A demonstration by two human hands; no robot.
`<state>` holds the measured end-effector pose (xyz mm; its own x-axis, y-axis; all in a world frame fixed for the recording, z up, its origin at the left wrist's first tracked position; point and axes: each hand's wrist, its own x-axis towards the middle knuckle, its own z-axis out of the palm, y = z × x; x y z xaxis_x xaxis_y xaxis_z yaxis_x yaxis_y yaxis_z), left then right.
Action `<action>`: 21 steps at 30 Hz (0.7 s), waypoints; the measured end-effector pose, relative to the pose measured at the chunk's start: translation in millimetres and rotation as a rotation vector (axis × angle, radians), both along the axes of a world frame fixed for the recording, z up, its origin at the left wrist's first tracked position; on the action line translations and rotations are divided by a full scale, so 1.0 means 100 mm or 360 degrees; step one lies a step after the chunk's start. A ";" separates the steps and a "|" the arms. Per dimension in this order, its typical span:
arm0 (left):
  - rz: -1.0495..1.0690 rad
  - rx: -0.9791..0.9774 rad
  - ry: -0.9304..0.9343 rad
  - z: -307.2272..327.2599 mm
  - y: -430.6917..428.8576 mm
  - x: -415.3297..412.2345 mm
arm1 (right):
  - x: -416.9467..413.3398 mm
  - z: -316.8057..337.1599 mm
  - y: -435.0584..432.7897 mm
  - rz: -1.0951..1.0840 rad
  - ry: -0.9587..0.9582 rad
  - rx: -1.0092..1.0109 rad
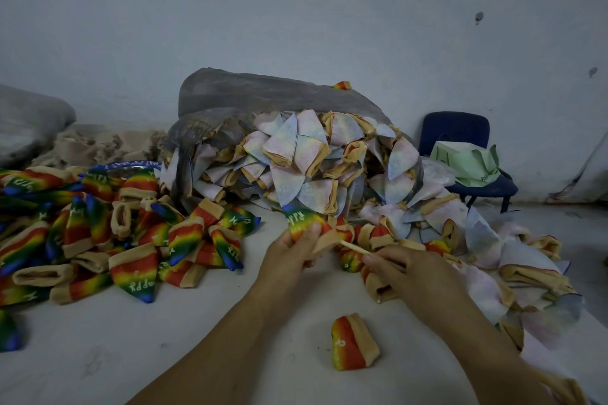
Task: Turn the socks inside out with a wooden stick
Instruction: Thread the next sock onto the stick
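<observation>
1. The left hand (292, 250) grips a rainbow sock (304, 220). Its fingers are curled around the tan cuff end and its thumb presses on the coloured side.
2. The right hand (404, 270) is closed around the near end of a thin wooden stick (355, 248). The stick's far end goes into the cuff of the held sock.
3. Both hands are raised just above the pale floor (230, 322), in the middle of the view, with the sock's blue toe pointing up and away.
4. A single rainbow sock (353, 342) lies on the floor between the forearms, close to the person.
5. A heap of rainbow socks (98, 233) lies to the left, well apart from the hands.
6. Behind and to the right, a pile of pale socks with tan cuffs (312, 168) spills from a grey plastic bag (263, 92).
7. Further right, a blue chair (457, 131) stands by the wall with a light green bag (467, 161) on its seat.
</observation>
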<state>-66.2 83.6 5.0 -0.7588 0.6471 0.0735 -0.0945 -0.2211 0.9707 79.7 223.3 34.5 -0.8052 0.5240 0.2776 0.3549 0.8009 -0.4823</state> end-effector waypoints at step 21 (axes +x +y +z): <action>0.0027 0.0356 -0.0413 0.01 0.02 -0.09 | -0.04 -0.05 -0.03 -0.0100 0.0017 -0.0071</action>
